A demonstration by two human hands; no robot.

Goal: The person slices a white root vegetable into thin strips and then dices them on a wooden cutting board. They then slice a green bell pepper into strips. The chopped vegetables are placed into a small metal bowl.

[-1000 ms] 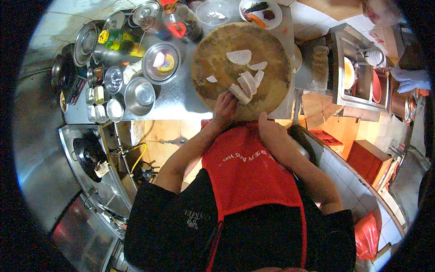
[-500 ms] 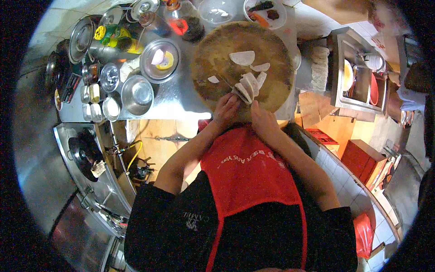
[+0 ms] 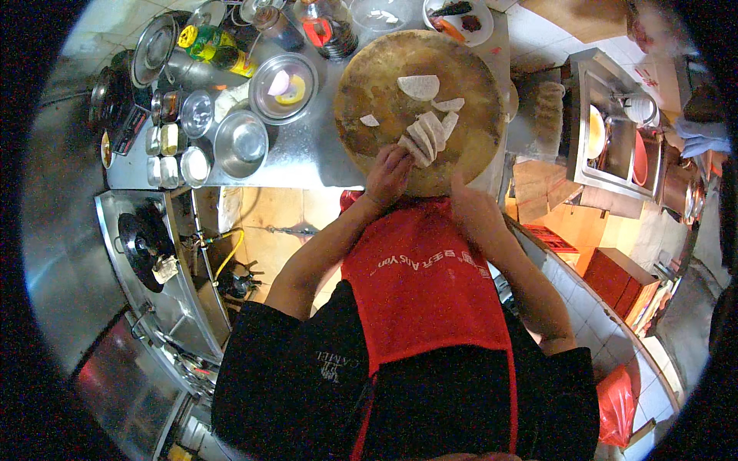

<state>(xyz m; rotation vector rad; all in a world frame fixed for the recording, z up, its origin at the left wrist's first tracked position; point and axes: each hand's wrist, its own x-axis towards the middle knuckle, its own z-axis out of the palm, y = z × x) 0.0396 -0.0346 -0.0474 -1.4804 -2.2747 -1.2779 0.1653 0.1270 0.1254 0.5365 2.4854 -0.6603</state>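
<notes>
A stack of pale half-moon slices (image 3: 425, 138), of a food I cannot identify, leans fanned out near the front of a round wooden chopping board (image 3: 377, 77). My left hand (image 3: 388, 175) has its fingers bent and closed against the stack's near left end. At the board's front edge, to the right of the stack, is my right hand (image 3: 470, 206), apart from the slices. Its fingers are blurred, and whether they hold anything does not show. Further back on the board lie a larger white half-round piece (image 3: 419, 87), a thin slice (image 3: 449, 104) and a small scrap (image 3: 370, 121).
Left of the board, the metal table holds an empty steel bowl (image 3: 241, 144), a bowl with yellow and pale pieces (image 3: 283, 87) and several seasoning containers (image 3: 169, 140). A plate of dark and orange food (image 3: 474, 29) stands behind. At right is a sink (image 3: 603, 84).
My right hand has moved right, away from the slices. My left hand stays at the stack. The whole view has shifted slightly.
</notes>
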